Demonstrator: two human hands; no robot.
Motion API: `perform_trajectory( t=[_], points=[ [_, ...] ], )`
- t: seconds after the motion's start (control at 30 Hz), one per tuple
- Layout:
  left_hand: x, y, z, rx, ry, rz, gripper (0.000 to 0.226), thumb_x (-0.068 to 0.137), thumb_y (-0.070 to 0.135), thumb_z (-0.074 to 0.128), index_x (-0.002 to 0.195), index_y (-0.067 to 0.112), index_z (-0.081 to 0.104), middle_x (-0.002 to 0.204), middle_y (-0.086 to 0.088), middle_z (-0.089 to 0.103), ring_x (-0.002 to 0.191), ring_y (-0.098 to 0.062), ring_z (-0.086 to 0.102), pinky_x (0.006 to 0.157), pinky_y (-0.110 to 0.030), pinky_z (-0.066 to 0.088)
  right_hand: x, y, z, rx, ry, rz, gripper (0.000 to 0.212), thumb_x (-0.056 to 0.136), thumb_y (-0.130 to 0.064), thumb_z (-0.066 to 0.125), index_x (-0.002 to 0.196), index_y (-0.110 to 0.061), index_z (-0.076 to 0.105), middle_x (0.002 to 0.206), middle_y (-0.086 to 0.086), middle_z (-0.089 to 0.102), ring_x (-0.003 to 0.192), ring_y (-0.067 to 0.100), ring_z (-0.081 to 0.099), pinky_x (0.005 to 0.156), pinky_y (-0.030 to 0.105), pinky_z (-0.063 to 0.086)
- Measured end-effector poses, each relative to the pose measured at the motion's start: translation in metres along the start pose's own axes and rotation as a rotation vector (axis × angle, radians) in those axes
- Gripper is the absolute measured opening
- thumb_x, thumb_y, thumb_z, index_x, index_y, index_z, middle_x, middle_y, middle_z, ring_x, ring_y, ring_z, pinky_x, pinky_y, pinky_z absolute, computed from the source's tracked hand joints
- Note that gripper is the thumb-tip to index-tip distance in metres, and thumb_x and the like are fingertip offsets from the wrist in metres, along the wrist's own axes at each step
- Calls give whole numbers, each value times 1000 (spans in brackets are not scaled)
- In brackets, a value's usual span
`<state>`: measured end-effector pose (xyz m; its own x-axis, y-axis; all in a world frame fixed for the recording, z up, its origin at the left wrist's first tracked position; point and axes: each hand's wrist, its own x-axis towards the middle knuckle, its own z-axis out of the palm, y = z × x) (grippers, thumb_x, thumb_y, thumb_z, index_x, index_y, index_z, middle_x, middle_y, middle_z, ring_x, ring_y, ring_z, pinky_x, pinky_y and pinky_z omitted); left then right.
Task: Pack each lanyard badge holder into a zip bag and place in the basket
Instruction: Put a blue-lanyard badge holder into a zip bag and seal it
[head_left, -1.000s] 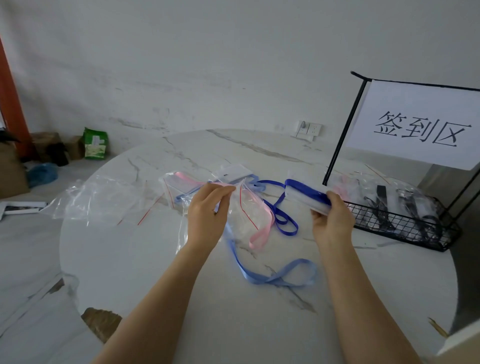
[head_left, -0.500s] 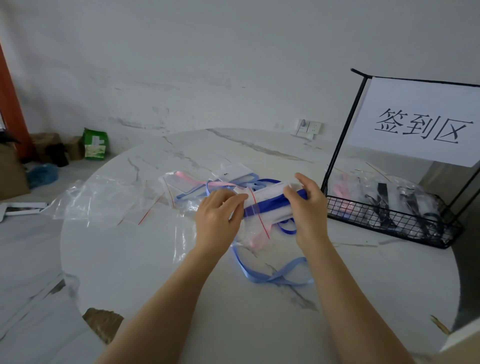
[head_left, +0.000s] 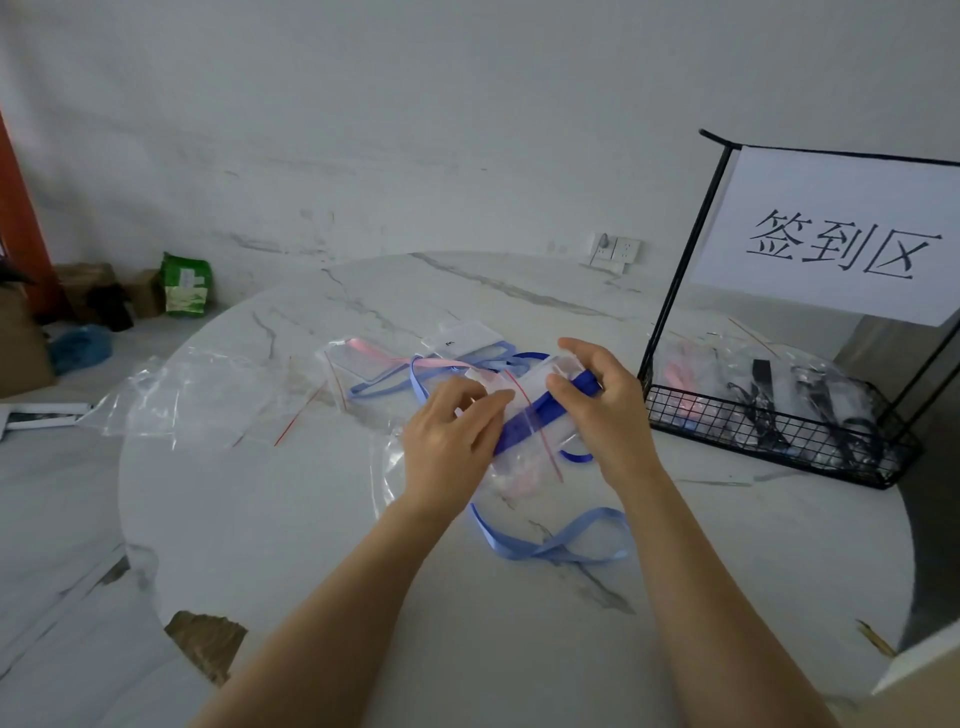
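My left grip (head_left: 449, 439) pinches the mouth of a clear zip bag (head_left: 519, 470), fingers curled on its edge, while my right grip (head_left: 605, 415) is closed round a badge holder (head_left: 563, 371) wound with its dark blue lanyard (head_left: 524, 418) — the holder's near end lies inside the bag, under the red zip line, and a loop of the blue strap hangs out below my right palm. Both are held just above the marble desk (head_left: 311, 519), near its middle. Under them on the desk lies a light blue lanyard (head_left: 561, 545) in loose loops, and behind my fingers are more holders with a pink lanyard (head_left: 374, 348). Spare zip bags (head_left: 208, 395) lie spread to the left. To the right stands the black wire basket (head_left: 779, 441) — packed bags (head_left: 753, 384) with black and pink lanyards are already in it, beneath a white sign (head_left: 836, 249) on a black frame.
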<state>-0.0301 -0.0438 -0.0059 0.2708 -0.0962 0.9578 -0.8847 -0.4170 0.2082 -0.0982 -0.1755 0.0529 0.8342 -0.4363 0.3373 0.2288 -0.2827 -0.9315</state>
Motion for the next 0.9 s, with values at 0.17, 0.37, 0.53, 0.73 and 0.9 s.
perform_trajectory(
  t=[0.17,0.37,0.53,0.73,0.9],
  points=[
    [7,9,-5,-80,-176,-266,40,79,43,54,116,31,46,107,4,48,86,-10,48,67,-25,50,-1,-2,-1,60,25,-16,37,85,-8,62,105,-37,54,113,-2,58,110,20,56,96,40,48],
    [25,3,-24,-91,-630,-675,87,62,64,62,134,19,44,133,0,47,131,-19,36,105,-33,28,-3,-7,-6,55,-39,-116,38,78,-2,68,95,-33,53,97,-11,56,85,5,60,82,32,55],
    [31,4,-32,-615,-825,-921,30,81,21,70,77,-8,62,69,-10,58,63,-14,52,65,-25,42,-9,-12,0,-43,-59,-245,37,79,0,67,90,-31,50,92,-16,56,81,-9,57,77,10,47],
    [31,10,-33,-882,-643,-1062,16,85,12,60,75,16,71,73,-5,70,65,-18,65,65,-28,55,-14,-15,5,-183,-294,-243,15,90,-32,55,99,-42,49,104,-24,58,99,-17,52,82,1,37],
    [31,10,-31,-974,-404,-1102,24,86,17,59,68,21,74,68,-2,67,63,-16,61,69,-28,49,-11,-12,0,-146,-301,-184,70,74,-80,34,129,-37,39,132,-16,47,123,-8,41,98,4,32]
  ],
)
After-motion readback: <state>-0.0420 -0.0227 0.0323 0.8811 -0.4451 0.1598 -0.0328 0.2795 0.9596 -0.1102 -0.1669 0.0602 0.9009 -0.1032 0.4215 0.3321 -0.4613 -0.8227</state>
